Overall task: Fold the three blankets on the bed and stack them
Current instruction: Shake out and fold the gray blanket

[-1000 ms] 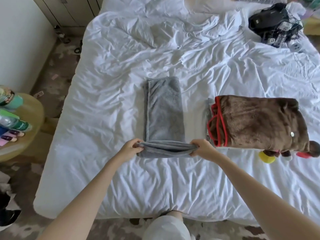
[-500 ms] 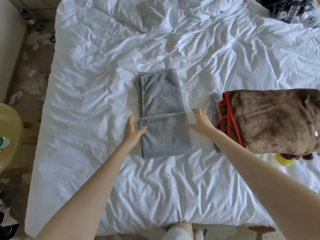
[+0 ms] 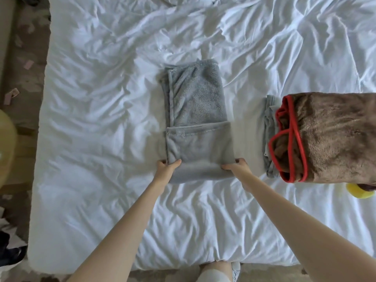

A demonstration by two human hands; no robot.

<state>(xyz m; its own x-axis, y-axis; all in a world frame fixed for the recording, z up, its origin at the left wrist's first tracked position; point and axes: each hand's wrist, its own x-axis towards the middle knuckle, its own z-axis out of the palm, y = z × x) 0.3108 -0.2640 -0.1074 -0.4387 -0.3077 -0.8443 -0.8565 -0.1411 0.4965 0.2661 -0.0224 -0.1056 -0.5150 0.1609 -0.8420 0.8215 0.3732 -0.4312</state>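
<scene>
**Two hands hold the grey blanket**

The grey blanket (image 3: pixel 195 123) lies in the middle of the bed (image 3: pixel 101 98). It is folded into a long strip that points away from the person. The near end is folded back over the strip, so that part looks thicker and smoother.

The left hand (image 3: pixel 165 168) grips the left side of this near part. Its thumb lies on top and its fingers curl round the edge. The right hand (image 3: pixel 238 167) grips the right side in the same way, thumb on top, fingers tucked under. The blanket sits right between the two hands. A small bit of it shows nearer to the person than the hands do. The far end lies flat on the bed, well past both hands.

To the right, apart from the grey blanket, lies the brown blanket (image 3: pixel 333 137). It is folded and has a red edge. It rests on top of the other grey blanket (image 3: pixel 269 127), which is folded too and peeks out on the left side. The right hand is near this pile but does not touch it.

A yellow thing (image 3: pixel 359 191) pokes out by the near side of the brown blanket. I cannot tell what it is.

Left of the bed is the floor (image 3: pixel 24 82), with a dark shoe (image 3: pixel 10 255) on it. The edge of a round table (image 3: pixel 6 151) shows there too.
</scene>
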